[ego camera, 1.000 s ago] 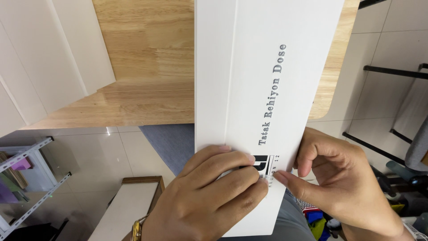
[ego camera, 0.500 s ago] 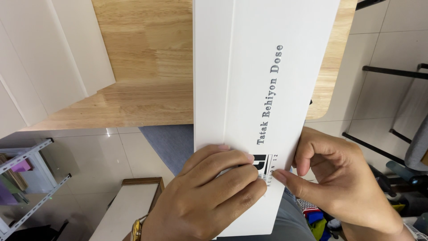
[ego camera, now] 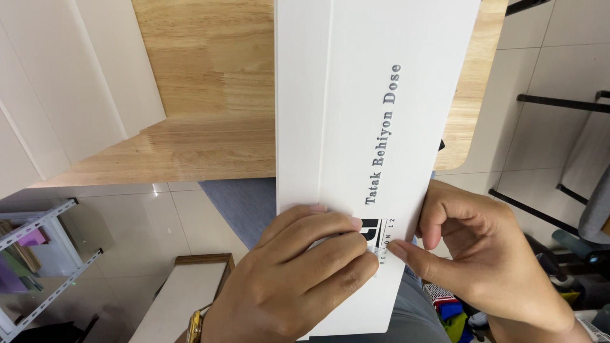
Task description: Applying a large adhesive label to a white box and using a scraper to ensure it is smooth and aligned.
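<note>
A long white card (ego camera: 356, 127) with a lengthwise fold line and dark print along one side lies across the near edge of a wooden table (ego camera: 203, 121), its far part on the wood and its near end hanging past the edge toward the person. The left hand (ego camera: 286, 286) lies flat on that near end, fingers stretched together and pressed down on the card just beside the small dark mark printed there. A gold-coloured watch (ego camera: 194, 327) shows at its wrist. The right hand (ego camera: 476, 254) sits at the card's right edge — thumb tip on the face of the card, touching or nearly touching the left fingertips, the other fingers curled at the edge, where I cannot tell whether they reach under it. So both hands are together on the card's near end, one pressing it, the other pinching or bracing its edge. Under the overhang a blue-grey mat (ego camera: 241, 203) lies on the pale tiled floor (ego camera: 140, 222). At the left stands a white metal rack (ego camera: 38, 254) with coloured things on its shelves, and a low white-topped bench (ego camera: 184, 292) with a wood rim sits near the left wrist. To the right, well apart from the table's rounded corner, black chair legs (ego camera: 559, 101) cross the tiles — below them, a heap of coloured cloth (ego camera: 451, 311).
</note>
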